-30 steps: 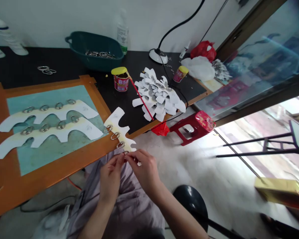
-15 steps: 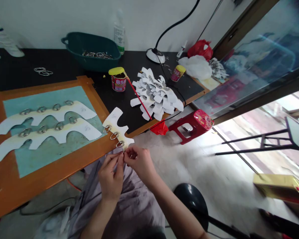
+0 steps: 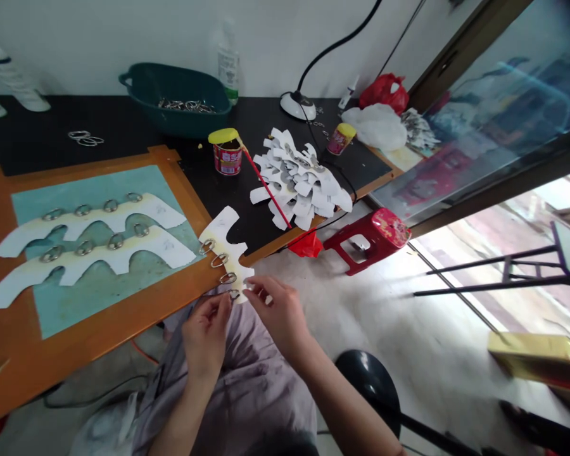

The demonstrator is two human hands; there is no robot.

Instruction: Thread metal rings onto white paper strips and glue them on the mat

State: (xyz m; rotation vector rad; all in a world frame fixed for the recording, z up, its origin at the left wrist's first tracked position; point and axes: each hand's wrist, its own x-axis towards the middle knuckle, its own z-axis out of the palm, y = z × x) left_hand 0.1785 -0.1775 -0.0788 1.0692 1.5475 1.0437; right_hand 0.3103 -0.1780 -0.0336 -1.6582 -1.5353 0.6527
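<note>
A white scalloped strip (image 3: 223, 230) hangs over the table's front edge, with several oval metal rings along its yellowed side. My left hand (image 3: 206, 329) pinches the lowest metal ring (image 3: 234, 294) at the strip's near end. On the other side, my right hand (image 3: 280, 310) has thumb and forefinger closed on the strip's scalloped edge. Two more ringed strips (image 3: 164, 244) lie side by side on a teal sheet (image 3: 95, 310) to the left.
Behind are a dark green basin (image 3: 175, 123) of metal rings, a yellow-lidded tin (image 3: 227, 158) with a red stick (image 3: 266, 183), a heap of white strips (image 3: 299, 180) and a lamp base (image 3: 297, 107). A red stool (image 3: 361, 244) stands right of the table.
My fingertips, together at the strip's near end before, have parted. The right hand has shifted right along the edge, and the lowest ring now shows by my left fingers.
</note>
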